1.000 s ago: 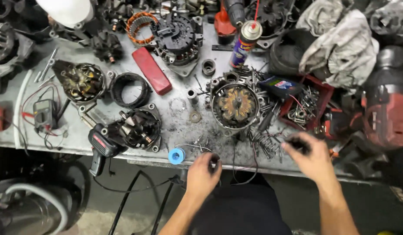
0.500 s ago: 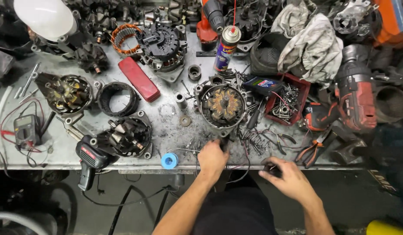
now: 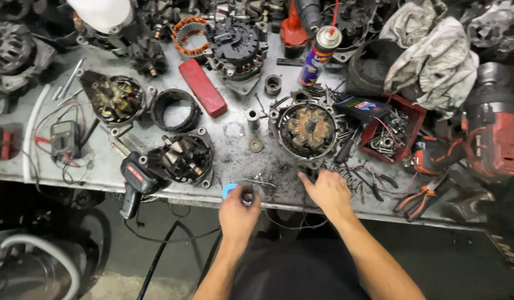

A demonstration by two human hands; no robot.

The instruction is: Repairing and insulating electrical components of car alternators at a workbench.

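Note:
My left hand [image 3: 238, 210] rests at the front edge of the grey metal bench [image 3: 235, 150], its fingers curled around a small blue spool [image 3: 228, 191]; a thin wire loop [image 3: 258, 182] lies just beyond it. My right hand [image 3: 327, 191] lies flat on the bench with fingers apart. Its fingertips touch the sooty surface just below a round alternator housing [image 3: 307, 130] with copper-coloured parts inside. Nothing shows in the right hand.
A rotor assembly [image 3: 182, 158] and a black soldering gun [image 3: 134, 180] lie left of my hands. A multimeter [image 3: 64, 139], red block [image 3: 202, 95], spray can [image 3: 318, 55], red tray of screws [image 3: 393, 133], orange pliers [image 3: 415, 199], rags [image 3: 434, 53] and red power tool [image 3: 493, 139] crowd the bench.
My left hand moved left from the housing's front to the blue spool. My right hand came in from the right onto the bench below the housing.

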